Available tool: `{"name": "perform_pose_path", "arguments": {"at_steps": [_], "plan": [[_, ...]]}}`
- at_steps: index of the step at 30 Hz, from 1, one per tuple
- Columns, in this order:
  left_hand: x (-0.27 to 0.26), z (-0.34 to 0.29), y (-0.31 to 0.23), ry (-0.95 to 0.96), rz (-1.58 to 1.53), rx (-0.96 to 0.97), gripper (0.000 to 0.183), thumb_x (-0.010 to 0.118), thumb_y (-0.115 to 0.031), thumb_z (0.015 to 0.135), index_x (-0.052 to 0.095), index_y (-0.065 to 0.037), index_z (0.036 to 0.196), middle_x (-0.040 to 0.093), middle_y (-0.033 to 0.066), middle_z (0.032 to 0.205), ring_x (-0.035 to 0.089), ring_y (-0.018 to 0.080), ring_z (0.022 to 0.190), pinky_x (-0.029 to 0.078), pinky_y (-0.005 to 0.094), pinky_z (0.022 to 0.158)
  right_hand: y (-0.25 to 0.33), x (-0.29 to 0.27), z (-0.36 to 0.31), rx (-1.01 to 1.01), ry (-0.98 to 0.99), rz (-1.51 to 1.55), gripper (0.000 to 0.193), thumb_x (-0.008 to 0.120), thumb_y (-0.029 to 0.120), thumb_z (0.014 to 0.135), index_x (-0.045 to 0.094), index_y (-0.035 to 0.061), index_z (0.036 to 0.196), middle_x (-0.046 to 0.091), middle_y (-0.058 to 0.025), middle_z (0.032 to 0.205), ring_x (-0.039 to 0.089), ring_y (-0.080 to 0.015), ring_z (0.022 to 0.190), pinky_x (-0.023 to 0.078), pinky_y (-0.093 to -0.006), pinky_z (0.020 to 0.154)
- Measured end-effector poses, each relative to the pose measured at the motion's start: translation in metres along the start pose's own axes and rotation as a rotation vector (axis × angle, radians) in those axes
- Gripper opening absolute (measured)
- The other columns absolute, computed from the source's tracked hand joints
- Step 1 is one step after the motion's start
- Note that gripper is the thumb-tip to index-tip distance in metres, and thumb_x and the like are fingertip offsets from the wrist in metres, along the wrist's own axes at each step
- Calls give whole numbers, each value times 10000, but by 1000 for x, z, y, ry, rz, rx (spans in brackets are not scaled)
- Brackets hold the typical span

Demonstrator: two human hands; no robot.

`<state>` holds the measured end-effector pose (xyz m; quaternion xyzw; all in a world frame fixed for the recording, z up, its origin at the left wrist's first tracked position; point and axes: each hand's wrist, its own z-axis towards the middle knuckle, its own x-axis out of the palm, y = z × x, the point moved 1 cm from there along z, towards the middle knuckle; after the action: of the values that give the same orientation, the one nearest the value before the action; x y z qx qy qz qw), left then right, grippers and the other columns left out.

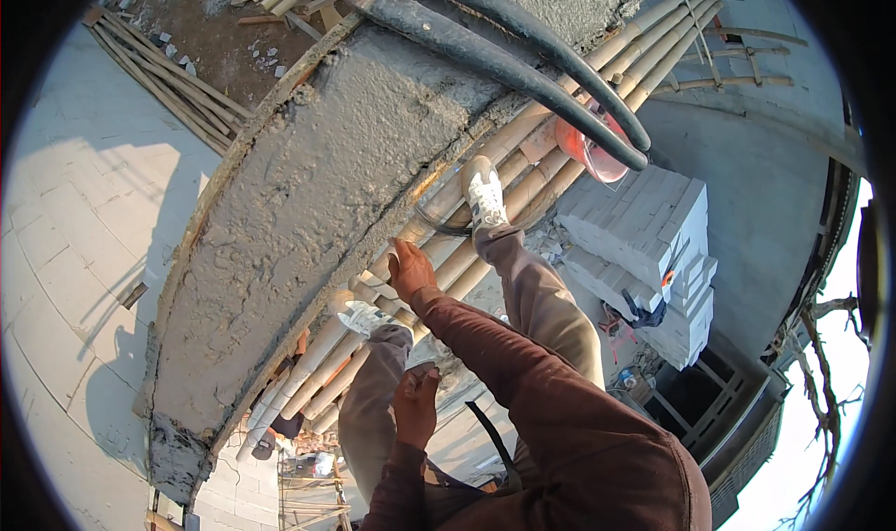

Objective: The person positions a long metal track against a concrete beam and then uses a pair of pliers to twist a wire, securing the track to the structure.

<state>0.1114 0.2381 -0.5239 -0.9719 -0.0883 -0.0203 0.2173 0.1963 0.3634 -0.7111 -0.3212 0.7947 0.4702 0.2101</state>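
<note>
My right hand (411, 272) reaches over the bamboo poles (464, 274), close to the near edge of a long beam of wet grey concrete (280, 204). Its fingers are apart and hold nothing that I can see. Lower down, in front of my left leg, my left hand (416, 405) is curled closed with nothing showing in it. Across the far end of the concrete lies a large tool with two long black handles (485, 60), like bolt cutters, away from both hands. A thin wooden board (425, 178) edges the concrete on my side.
My shoes (485, 200) stand on the bamboo poles, high above the ground. A red bucket (581, 146) is by the poles under the handle ends. Pale blocks (644, 218) are stacked below right. A block wall (70, 251) rises at left, and more poles (168, 88) lean at upper left.
</note>
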Motion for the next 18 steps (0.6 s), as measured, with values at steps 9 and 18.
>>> {"name": "perform_pose_path", "arguments": {"at_steps": [9, 18], "plan": [[1, 1, -8, 3, -86, -62, 264, 594, -175, 940, 597, 49, 1080, 659, 96, 964, 613, 138, 915, 469, 277, 861, -114, 10, -19, 312, 11, -199, 244, 618, 204, 836, 637, 104, 1058, 623, -142, 999, 616, -338, 952, 498, -423, 816], [0, 0, -19, 27, -50, -33, 286, 584, -210, 960, 593, 43, 1094, 659, 100, 996, 637, 172, 949, 477, 294, 843, -137, 53, 40, 333, -71, -236, 234, 624, 201, 819, 602, 120, 1038, 609, -131, 1035, 619, -344, 953, 502, -446, 824]]}}
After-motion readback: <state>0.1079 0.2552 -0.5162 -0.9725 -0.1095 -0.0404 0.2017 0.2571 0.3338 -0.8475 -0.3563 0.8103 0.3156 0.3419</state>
